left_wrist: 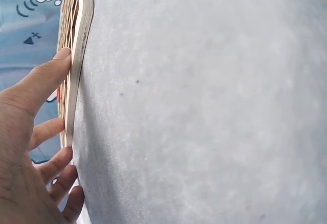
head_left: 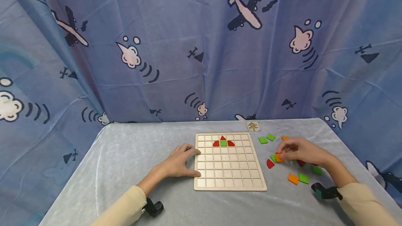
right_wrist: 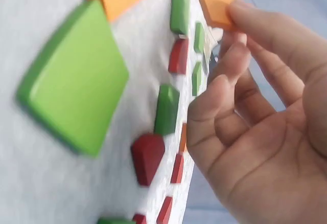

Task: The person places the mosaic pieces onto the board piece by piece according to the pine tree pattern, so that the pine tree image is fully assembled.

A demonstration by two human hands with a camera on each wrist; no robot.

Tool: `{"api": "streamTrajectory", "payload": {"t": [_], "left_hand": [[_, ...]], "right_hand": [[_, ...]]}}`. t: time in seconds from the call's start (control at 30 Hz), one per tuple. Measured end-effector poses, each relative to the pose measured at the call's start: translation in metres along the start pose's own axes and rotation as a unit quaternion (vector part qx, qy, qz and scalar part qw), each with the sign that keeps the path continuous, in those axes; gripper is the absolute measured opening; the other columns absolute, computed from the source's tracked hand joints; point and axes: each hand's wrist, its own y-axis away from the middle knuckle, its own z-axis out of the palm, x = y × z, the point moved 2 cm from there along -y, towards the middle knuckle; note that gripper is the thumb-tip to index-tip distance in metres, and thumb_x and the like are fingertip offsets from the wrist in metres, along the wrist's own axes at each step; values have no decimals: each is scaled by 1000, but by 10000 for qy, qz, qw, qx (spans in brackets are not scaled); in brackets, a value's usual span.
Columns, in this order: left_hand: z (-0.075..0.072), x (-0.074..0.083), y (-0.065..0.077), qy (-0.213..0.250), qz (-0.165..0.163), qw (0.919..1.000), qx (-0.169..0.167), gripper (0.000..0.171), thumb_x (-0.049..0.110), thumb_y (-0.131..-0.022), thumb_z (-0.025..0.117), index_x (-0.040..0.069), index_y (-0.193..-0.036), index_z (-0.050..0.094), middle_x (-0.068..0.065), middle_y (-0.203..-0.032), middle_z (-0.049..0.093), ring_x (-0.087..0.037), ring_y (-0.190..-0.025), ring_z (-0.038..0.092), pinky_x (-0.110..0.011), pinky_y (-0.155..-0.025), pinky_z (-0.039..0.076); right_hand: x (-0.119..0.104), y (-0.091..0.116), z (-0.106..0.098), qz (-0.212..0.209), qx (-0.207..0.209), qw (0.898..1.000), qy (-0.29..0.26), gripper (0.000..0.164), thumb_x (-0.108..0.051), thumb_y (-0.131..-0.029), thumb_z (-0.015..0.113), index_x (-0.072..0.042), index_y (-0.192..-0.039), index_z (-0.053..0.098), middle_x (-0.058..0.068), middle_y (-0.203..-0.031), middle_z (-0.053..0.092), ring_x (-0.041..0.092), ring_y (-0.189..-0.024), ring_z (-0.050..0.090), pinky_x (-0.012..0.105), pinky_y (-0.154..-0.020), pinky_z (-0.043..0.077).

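Observation:
My left hand (head_left: pixel 179 162) rests at the left edge of a wooden grid board (head_left: pixel 226 186), thumb and index fingertip touching its rim. In the left wrist view the thumb lies on the edge of the board (left_wrist: pixel 80 35). My right hand (head_left: pixel 303 152) pinches an orange square tile (right_wrist: pixel 214 6) between thumb and fingers, above the loose tiles right of the board. Near the board's top, a green square tile (head_left: pixel 223 143) sits in a cell, with a red triangle (head_left: pixel 223 137) above it and red quarter-round tiles (head_left: pixel 231 143) on both sides.
Loose tiles lie right of the board: a green tile (head_left: pixel 303 178), an orange tile (head_left: pixel 293 179), a red tile (head_left: pixel 270 163) and several more around the right hand. A small pattern card (head_left: pixel 253 126) lies behind the board. A blue printed curtain (head_left: pixel 169 44) hangs behind the table.

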Motion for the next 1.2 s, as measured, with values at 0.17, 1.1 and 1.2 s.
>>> {"api": "streamTrajectory", "payload": {"t": [0.17, 1.1, 1.2], "left_hand": [[0, -1, 0, -19, 24, 10000, -1, 74, 58, -75, 78, 25, -137, 54, -5, -140, 47, -27, -126, 44, -52, -103, 38], [0, 0, -1, 33, 19, 10000, 7, 74, 57, -76, 78, 24, -138, 54, -5, -140, 47, -26, -125, 44, -51, -103, 38], [-1, 1, 0, 59, 11, 10000, 7, 74, 57, -76, 78, 24, -137, 54, -5, -140, 47, -26, -125, 44, -51, -102, 38]], "right_hand": [[-10, -10, 6, 27, 262, 9996, -64, 24, -28, -89, 73, -10, -105, 70, 6, -99, 70, 14, -82, 61, 26, -72, 52], [-60, -62, 50, -861, 246, 9959, -159, 18, -25, -87, 75, -12, -99, 72, 7, -99, 73, 12, -83, 60, 25, -71, 52], [-64, -69, 55, -847, 159, 9958, -307, 18, -22, -87, 75, -9, -99, 72, 11, -94, 73, 17, -75, 61, 28, -67, 54]]}}
